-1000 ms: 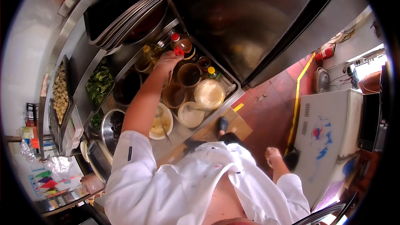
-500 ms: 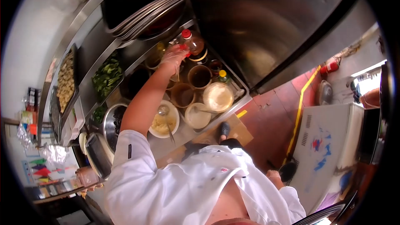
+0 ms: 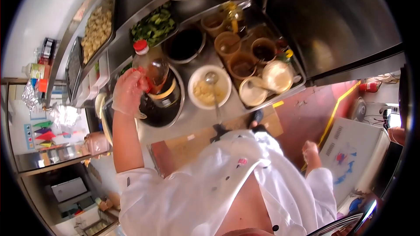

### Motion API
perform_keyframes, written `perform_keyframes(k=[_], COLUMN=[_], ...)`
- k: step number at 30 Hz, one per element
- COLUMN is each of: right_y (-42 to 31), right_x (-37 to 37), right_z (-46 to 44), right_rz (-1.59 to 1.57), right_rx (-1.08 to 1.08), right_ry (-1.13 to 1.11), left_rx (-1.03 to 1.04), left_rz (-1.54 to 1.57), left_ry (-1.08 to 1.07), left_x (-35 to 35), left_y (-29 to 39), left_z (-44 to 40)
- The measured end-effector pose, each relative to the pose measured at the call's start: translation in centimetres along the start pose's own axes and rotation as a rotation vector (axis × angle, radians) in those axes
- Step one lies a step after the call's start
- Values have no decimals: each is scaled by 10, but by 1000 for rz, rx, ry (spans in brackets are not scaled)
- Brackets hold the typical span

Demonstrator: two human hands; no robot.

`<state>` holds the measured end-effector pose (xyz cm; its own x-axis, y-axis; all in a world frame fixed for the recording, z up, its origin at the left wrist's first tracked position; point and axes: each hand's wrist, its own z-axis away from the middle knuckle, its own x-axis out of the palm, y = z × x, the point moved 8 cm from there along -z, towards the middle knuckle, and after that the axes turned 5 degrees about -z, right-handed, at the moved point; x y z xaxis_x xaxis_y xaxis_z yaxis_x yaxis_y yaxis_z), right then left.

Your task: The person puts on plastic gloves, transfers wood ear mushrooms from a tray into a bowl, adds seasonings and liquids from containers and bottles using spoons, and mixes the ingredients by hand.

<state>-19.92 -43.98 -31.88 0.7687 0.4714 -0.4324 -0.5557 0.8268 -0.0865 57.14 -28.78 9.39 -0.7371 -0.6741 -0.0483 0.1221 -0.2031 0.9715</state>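
Carefully hold the red-capped bottle [image 3: 157, 72] cap-up, left hand [image 3: 130, 90] curled against its side, clear of the white bowl [image 3: 226, 92] at three o'clock; right hand [image 3: 310, 149]: finger closure indeterminable.

Left hand [image 3: 130, 88] grips, forearm [image 3: 127, 142] extended ahead; right hand [image 3: 310, 151] hangs alongside.

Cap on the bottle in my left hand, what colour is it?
The cap is red; the head view shows it best.
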Motion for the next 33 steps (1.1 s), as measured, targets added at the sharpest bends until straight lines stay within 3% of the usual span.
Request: perform_keyframes(k=[2, 3, 6, 11, 20, 23, 26, 31, 33], right_y=[-11, -11, -1, 47, 119, 116, 131, 90, 83], right_x=[25, 36, 70, 102, 120, 123, 116, 112, 109], right_z=[18, 23, 30, 27, 51, 83, 43, 59, 54], right_rz=[-21, -13, -25, -110, -113, -157, -156, -111, -144], right_rx=[-40, -55, -94, -108, -35, 16, 27, -4, 0], right_ry=[9, 6, -2, 61, 91, 87, 75, 61, 72], left_rx=[-249, -350, -412, -551, -545, -471, -476, -639, -623], left_rz=[-640, -831, -1512, -1691, -1707, -1812, -1812, -1922, -1813], left_ry=[133, 101, 36, -186, -280, -352, -306, -497, -382], left_x=[-65, -96, -138, -194, -185, -175, -173, -181, -193], left_y=[-27, -53, -76, -146, -162, -159, -150, -181, -173], left_z=[20, 23, 40, 51, 40, 36, 22, 12, 8])
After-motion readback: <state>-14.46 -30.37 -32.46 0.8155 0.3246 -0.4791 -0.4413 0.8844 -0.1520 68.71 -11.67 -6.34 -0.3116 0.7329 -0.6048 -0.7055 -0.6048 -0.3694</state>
